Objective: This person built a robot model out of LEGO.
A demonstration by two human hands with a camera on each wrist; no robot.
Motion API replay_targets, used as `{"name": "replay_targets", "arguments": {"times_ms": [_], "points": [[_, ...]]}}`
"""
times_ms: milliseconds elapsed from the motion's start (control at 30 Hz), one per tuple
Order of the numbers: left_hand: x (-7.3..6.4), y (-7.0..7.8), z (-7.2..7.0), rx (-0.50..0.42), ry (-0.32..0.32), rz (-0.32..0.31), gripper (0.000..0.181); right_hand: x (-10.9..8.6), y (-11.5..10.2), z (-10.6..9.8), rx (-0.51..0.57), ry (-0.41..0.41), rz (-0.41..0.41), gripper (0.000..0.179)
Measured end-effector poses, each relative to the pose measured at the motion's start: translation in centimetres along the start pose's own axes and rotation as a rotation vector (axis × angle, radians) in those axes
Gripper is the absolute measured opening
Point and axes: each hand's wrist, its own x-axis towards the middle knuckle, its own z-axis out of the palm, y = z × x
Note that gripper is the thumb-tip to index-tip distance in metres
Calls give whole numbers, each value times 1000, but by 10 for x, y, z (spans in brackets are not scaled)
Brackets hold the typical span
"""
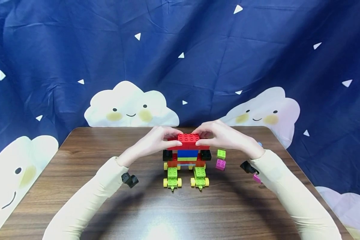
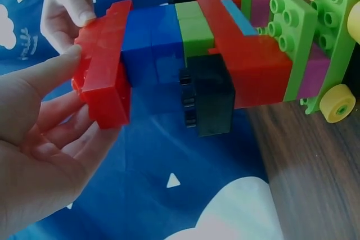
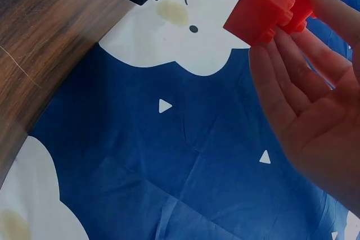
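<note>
A toy-brick build stands upright on the wooden table in the head view. Red bricks (image 1: 188, 138) form its top, over blue bricks (image 1: 188, 153), a thin lime-green layer and a wider red part. Black bricks (image 1: 167, 155) jut out at both sides, and lime-green wheeled bases (image 1: 172, 172) with yellow wheels carry it. My left hand (image 1: 157, 140) pinches the red top at its left, thumb in front and fingers behind. From the other side my right hand (image 1: 220, 134) pinches the same top; the right wrist view shows its fingertips against the red brick (image 3: 261, 7).
Right of the build lie a loose lime-green brick (image 1: 221, 153) and a magenta brick (image 1: 220, 164). Another magenta piece (image 1: 256, 178) is partly covered by the right forearm. A blue cloth (image 1: 180, 66) with clouds hangs behind the wooden table (image 1: 132, 213).
</note>
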Motion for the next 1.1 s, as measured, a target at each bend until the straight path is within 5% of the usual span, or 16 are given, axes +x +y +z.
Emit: {"name": "replay_targets", "arguments": {"times_ms": [1100], "points": [[-2,-3,4,16,57,8,39,-1,2,2,-31,21,5,33]]}}
